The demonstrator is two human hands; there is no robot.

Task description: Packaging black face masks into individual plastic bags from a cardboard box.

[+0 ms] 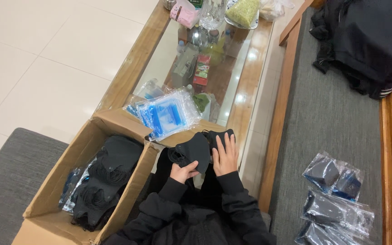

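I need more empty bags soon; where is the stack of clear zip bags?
In the head view, the stack of clear zip bags lies on the table's near end, just beyond the cardboard box, left of centre.

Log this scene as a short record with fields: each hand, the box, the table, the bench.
left hand: grips a black face mask from below
right hand: lies flat on the black masks
cardboard box: open, holds loose black masks
glass-topped table: stack of clear zip bags at its near end
grey bench cushion: bagged dark masks at right
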